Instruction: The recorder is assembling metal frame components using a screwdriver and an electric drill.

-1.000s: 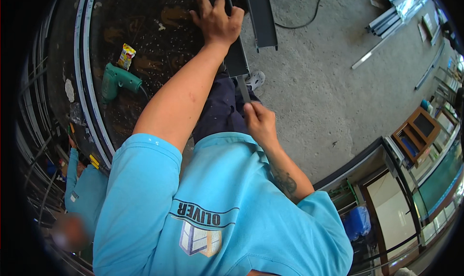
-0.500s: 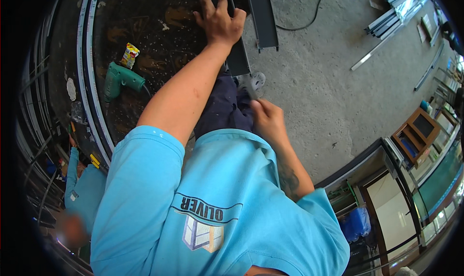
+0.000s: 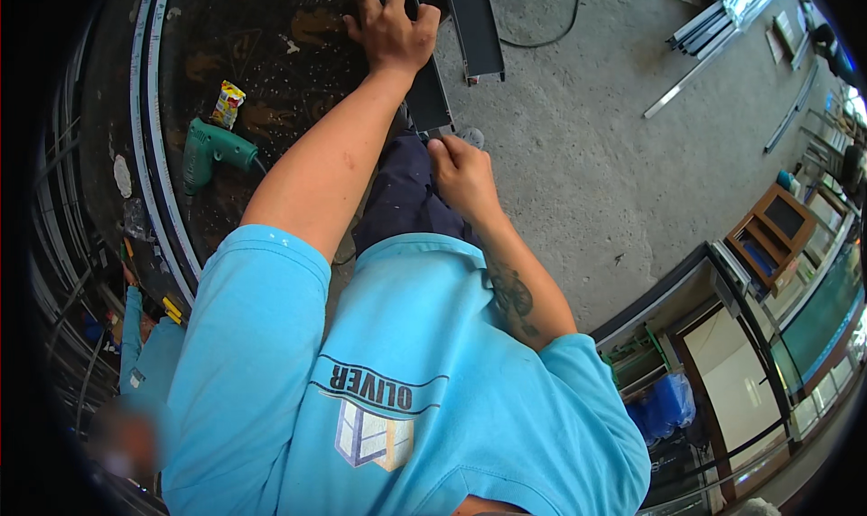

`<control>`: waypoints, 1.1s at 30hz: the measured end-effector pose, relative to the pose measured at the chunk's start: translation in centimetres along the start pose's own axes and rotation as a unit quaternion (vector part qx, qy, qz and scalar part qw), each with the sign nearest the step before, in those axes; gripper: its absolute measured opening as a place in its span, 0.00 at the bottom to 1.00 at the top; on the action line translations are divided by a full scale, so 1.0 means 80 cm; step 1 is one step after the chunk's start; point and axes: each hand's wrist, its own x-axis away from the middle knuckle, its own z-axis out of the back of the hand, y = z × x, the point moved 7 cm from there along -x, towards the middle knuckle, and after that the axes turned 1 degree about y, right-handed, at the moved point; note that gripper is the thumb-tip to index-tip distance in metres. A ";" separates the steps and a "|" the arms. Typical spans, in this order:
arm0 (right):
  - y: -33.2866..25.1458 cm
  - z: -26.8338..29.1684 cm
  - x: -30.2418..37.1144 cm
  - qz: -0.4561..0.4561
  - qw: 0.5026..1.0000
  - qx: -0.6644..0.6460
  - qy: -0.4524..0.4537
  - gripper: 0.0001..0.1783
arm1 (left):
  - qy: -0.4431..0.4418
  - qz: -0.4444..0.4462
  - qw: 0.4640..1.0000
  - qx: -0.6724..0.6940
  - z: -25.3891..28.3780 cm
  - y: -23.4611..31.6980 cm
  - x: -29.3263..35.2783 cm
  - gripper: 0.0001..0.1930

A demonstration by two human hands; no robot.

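A long dark grey metal profile (image 3: 428,101) lies along the right edge of the dark work surface, its near end toward my body. My left hand (image 3: 395,36) rests on its far part with the fingers spread, touching it from above. At the near end, my right hand (image 3: 462,168) is closed around a narrow grey tool that looks like a flat file. Most of that tool is hidden now by the fist and the profile's end. A second dark profile (image 3: 474,30) lies just to the right.
A green power drill (image 3: 217,150) and a small yellow packet (image 3: 228,103) lie on the dark work surface (image 3: 271,74). Long pale strips (image 3: 147,92) run along its left side. Wrapped profiles (image 3: 722,15) lie on the concrete floor at far right. Another person (image 3: 158,358) is at lower left.
My right hand has moved up and left to the near end of the profile, carrying the grey tool with it. My left hand keeps its place on the profile. The whole view has shifted slightly.
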 end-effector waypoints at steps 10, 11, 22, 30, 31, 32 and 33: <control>0.092 -0.006 0.116 -0.385 0.882 -0.196 -0.190 0.23 | 0.000 0.016 1.000 0.002 0.001 0.000 -0.002 0.34; 0.088 -0.007 0.106 -0.398 0.882 -0.175 -0.181 0.23 | 0.005 0.013 1.000 0.008 0.002 0.002 -0.002 0.34; -0.032 -0.059 0.084 -0.479 0.690 -0.542 -0.013 0.21 | 0.001 0.033 0.999 0.010 0.004 0.001 -0.001 0.34; -0.064 -0.059 0.082 -0.543 0.619 -0.568 0.001 0.15 | 0.000 0.034 0.999 0.021 0.008 0.004 -0.001 0.33; -0.064 -0.063 0.082 -0.566 0.589 -0.577 0.002 0.13 | -0.001 0.038 0.999 0.023 0.009 0.004 -0.001 0.33; -0.060 -0.065 0.079 -0.574 0.597 -0.560 0.007 0.10 | 0.001 0.031 0.999 0.020 0.009 0.005 -0.001 0.34; -0.062 -0.069 0.068 -0.546 0.603 -0.581 -0.004 0.10 | 0.006 0.027 0.999 0.015 0.010 0.005 0.000 0.34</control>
